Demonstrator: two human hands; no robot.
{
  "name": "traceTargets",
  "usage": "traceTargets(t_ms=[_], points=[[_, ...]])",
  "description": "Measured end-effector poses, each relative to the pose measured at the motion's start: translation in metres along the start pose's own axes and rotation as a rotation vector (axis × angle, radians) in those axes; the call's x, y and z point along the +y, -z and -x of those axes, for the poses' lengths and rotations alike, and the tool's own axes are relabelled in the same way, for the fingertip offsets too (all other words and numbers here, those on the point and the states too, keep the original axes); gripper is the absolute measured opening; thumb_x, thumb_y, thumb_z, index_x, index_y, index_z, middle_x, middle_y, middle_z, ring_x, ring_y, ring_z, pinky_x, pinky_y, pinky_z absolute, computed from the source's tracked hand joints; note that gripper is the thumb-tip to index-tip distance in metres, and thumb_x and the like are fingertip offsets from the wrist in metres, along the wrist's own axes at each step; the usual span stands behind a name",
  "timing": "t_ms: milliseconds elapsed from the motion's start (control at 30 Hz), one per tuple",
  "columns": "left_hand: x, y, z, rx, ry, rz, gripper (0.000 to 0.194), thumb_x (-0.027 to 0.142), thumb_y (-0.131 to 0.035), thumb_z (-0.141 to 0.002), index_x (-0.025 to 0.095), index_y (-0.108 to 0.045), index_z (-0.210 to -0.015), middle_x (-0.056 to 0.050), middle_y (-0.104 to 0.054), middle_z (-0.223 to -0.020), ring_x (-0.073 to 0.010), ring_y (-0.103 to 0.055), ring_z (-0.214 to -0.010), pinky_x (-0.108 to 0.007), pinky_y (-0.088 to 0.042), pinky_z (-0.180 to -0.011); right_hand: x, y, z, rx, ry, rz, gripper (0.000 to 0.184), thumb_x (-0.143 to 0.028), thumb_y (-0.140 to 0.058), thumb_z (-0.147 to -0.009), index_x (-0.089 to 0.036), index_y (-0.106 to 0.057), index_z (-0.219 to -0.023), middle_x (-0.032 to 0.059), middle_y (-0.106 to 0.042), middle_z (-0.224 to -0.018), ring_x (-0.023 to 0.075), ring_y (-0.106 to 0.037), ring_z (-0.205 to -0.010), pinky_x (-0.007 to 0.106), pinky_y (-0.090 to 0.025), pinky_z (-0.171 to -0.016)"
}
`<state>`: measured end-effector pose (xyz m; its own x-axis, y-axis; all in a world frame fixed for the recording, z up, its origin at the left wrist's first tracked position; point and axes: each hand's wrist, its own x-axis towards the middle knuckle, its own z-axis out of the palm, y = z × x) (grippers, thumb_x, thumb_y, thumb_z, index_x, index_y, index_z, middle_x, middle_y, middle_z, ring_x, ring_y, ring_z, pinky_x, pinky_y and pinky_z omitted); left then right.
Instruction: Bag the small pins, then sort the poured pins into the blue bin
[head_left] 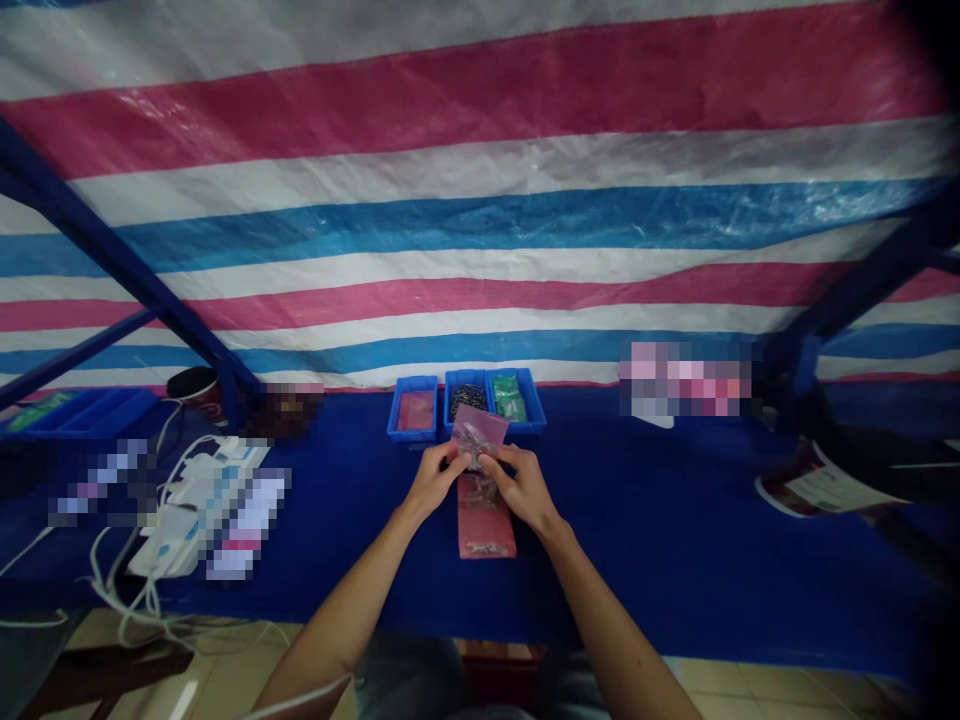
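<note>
Pink bag (477,432) | L hand (431,482), R hand (521,488): grip on it | tbl edge (480,640) well apart

I count two hands, the left hand (433,482) and the right hand (521,488), and between them is one pink plastic bag (480,435). There is also one second pink bag (486,522) lying below. Further I can count three small blue trays (412,408) in one row, one other blue tray (79,413), one power strip (199,505) and one paper cup (193,390).

striped tarpaulin wall (480,190), tiled floor (757,680)
</note>
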<state>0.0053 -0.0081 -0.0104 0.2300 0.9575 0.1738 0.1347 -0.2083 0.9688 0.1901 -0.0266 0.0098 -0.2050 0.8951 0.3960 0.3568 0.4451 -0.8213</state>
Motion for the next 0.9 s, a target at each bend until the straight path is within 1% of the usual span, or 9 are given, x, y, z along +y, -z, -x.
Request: traceTargets(t_ms=[100,200,267,333,400,500,633,733,900], points=[[-0.0009,0.0013,-0.0009,0.012,-0.006,-0.045,0.040,0.049,-0.061,-0.090,0.012,-0.069,-0.080,-0.002,-0.066,-0.073,-0.0161,-0.056,-0.068,-0.024,-0.041,-0.066,0.0008,-0.0008,0.0004,-0.026,0.005,0.012,0.032,-0.042,-0.051,-0.100,-0.021,-0.072,-0.088,0.0014,-0.072,-0.079,0.0200,-0.061,-0.069,0.032,-0.041,-0.075],[-0.0028,0.0027,-0.0010,0.040,-0.015,-0.071,0.042,0.050,-0.061,-0.090,0.012,-0.066,-0.072,0.000,-0.062,-0.066,-0.0144,-0.053,-0.064,-0.024,-0.039,-0.062,0.0009,-0.0009,0.0002,-0.020,-0.016,0.052,0.035,-0.047,-0.055,-0.098,-0.021,-0.070,-0.079,0.0007,-0.069,-0.070,0.0190,-0.057,-0.063,0.031,-0.041,-0.069],[-0.0032,0.0026,-0.0004,0.045,-0.015,-0.068,0.041,0.049,-0.061,-0.090,0.012,-0.067,-0.074,-0.001,-0.063,-0.068,-0.0149,-0.054,-0.065,-0.024,-0.040,-0.063,0.0000,-0.0003,-0.0002,-0.018,-0.017,0.049,0.036,-0.047,-0.055,-0.098,-0.021,-0.071,-0.080,0.0012,-0.070,-0.071,0.0192,-0.057,-0.063,0.031,-0.042,-0.068],[-0.0024,0.0020,0.0003,0.033,-0.011,-0.041,0.039,0.049,-0.062,-0.089,0.012,-0.070,-0.082,-0.003,-0.068,-0.075,-0.0171,-0.058,-0.069,-0.025,-0.044,-0.068,-0.0014,0.0007,-0.0007,-0.017,-0.002,0.007,0.034,-0.045,-0.052,-0.099,-0.021,-0.074,-0.090,0.0029,-0.073,-0.080,0.0209,-0.061,-0.070,0.032,-0.043,-0.072],[-0.0011,0.0012,0.0009,0.010,-0.006,-0.006,0.039,0.050,-0.063,-0.089,0.012,-0.071,-0.086,-0.006,-0.071,-0.081,-0.0198,-0.061,-0.075,-0.027,-0.046,-0.072,-0.0029,0.0020,-0.0013,-0.004,0.008,-0.036,0.034,-0.044,-0.052,-0.100,-0.021,-0.075,-0.094,0.0047,-0.074,-0.085,0.0228,-0.064,-0.075,0.034,-0.045,-0.075],[0.0004,0.0008,0.0007,-0.002,-0.004,0.009,0.040,0.051,-0.061,-0.089,0.012,-0.071,-0.082,-0.007,-0.070,-0.079,-0.0209,-0.062,-0.075,-0.028,-0.047,-0.073,-0.0039,0.0035,-0.0019,-0.004,0.011,-0.065,0.037,-0.045,-0.051,-0.100,-0.021,-0.076,-0.090,0.0068,-0.075,-0.088,0.0247,-0.066,-0.080,0.035,-0.047,-0.078],[0.0010,0.0013,0.0000,0.001,-0.038,-0.017,0.042,0.050,-0.058,-0.091,0.013,-0.069,-0.076,-0.006,-0.069,-0.075,-0.0199,-0.061,-0.074,-0.027,-0.046,-0.073,-0.0019,0.0030,-0.0017,-0.036,0.015,-0.068,0.035,-0.043,-0.049,-0.101,-0.022,-0.077,-0.093,0.0064,-0.075,-0.093,0.0253,-0.067,-0.086,0.036,-0.047,-0.082],[0.0006,0.0014,0.0001,0.012,-0.054,-0.024,0.041,0.048,-0.058,-0.092,0.013,-0.069,-0.076,-0.005,-0.069,-0.076,-0.0197,-0.062,-0.075,-0.028,-0.047,-0.073,0.0011,0.0011,-0.0007,-0.022,0.000,-0.039,0.033,-0.044,-0.052,-0.100,-0.022,-0.075,-0.094,0.0042,-0.075,-0.090,0.0233,-0.066,-0.082,0.035,-0.045,-0.082],[-0.0010,0.0007,0.0007,0.070,-0.030,-0.030,0.040,0.049,-0.059,-0.092,0.012,-0.070,-0.080,-0.005,-0.070,-0.076,-0.0194,-0.062,-0.073,-0.027,-0.047,-0.071,0.0042,-0.0008,0.0001,-0.013,-0.016,0.043,0.034,-0.048,-0.056,-0.097,-0.020,-0.074,-0.088,0.0016,-0.073,-0.079,0.0196,-0.061,-0.068,0.032,-0.043,-0.073]])
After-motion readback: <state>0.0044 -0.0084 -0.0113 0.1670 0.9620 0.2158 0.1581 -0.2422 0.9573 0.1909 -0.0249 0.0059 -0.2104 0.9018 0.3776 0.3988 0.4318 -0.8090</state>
